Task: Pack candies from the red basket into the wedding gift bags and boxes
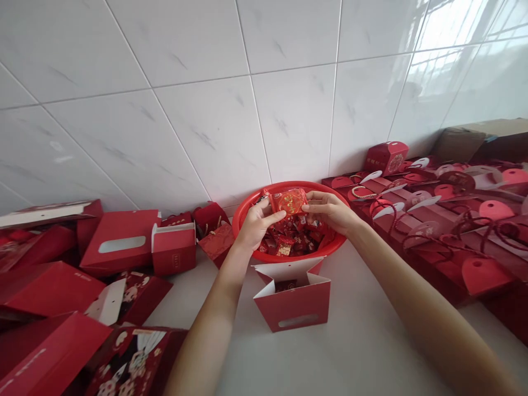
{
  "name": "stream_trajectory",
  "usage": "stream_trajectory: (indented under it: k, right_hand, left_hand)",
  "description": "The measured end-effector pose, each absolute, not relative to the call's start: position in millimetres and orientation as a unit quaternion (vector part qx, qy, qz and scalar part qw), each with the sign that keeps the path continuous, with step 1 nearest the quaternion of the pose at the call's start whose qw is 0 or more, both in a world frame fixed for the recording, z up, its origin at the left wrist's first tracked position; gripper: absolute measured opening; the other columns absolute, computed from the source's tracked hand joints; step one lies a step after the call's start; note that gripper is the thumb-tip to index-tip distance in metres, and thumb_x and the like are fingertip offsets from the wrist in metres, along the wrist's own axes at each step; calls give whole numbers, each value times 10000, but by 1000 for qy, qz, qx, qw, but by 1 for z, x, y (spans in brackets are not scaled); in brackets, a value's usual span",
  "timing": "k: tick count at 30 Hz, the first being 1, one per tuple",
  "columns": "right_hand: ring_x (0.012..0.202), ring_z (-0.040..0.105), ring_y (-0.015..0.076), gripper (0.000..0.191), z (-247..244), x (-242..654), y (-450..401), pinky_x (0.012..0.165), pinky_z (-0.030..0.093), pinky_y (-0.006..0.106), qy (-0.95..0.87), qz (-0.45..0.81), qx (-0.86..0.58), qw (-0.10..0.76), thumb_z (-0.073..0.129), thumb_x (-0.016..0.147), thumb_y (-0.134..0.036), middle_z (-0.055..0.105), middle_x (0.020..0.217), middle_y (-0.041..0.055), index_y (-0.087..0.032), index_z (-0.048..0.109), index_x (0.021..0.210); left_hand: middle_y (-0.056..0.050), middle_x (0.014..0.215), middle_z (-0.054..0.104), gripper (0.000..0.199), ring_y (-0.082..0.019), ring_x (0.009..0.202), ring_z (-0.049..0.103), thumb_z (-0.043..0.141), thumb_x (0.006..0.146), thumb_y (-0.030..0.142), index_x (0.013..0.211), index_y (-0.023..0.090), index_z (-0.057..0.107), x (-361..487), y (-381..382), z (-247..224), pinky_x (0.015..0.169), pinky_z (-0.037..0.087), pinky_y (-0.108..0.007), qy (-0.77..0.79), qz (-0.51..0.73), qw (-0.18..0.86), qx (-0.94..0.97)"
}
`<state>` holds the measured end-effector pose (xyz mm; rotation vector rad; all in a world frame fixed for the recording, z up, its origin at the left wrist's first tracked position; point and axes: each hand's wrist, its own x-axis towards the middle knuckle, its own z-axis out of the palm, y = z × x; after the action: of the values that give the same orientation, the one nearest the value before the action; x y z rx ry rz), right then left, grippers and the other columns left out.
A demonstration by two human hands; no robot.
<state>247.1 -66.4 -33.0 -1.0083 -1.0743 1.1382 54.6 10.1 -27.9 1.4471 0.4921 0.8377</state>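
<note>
Between my two hands is a red wrapped packet with gold lettering, held up over a red plastic basket. My left hand grips its left end, thumb on the front. At the right end, the fingers of my right hand pinch its edge. Many small red-wrapped sweets lie in the basket below. Nearer to me an open red gift box stands upright on the table, its white inside showing and a window slot low on its front. Something dark red shows inside its mouth.
Red boxes are heaped on the left, some tilted or lying down. Rows of red gift boxes with cord handles fill the right. A brown cardboard box is at the far right, against the tiled wall.
</note>
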Motion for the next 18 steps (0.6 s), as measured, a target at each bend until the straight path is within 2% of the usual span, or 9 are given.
stream_trajectory:
  k: [6,9,13,18]
  right_hand:
    - [512,596,112,445,-34,246,-67,556,464,249,-455,474,-452,603,916,569,-401,662,647,-24,-196,632,844]
    - [550,624,121,434,-33,244,-68,571,472,251,-465,466,-465,591,900,605,-452,697,693,3,-192,639,836]
    - [570,624,116,421,-31,241,-69,590,477,250,-498,468,-473,555,869,646,-508,710,718,19,-173,654,782]
    - [561,597,110,420,-32,240,-69,584,466,247,-504,449,-472,567,863,646,-522,686,681,10,-171,641,704]
  left_hand:
    - [-101,1186,744,512,-308,1102,685,864,666,328,1134,182,720,54,9,-31,982,523,-440,188,392,626,647]
    - [-98,1224,730,497,-305,1108,682,842,701,334,1160,197,709,53,8,-30,967,534,-431,196,396,613,655]
    - [-88,1213,735,444,-293,1104,687,828,713,329,1123,204,710,53,10,-31,958,537,-418,199,421,604,647]
    - [-91,1176,749,429,-298,1123,684,830,702,296,1101,196,707,54,11,-33,979,526,-432,198,392,629,642]
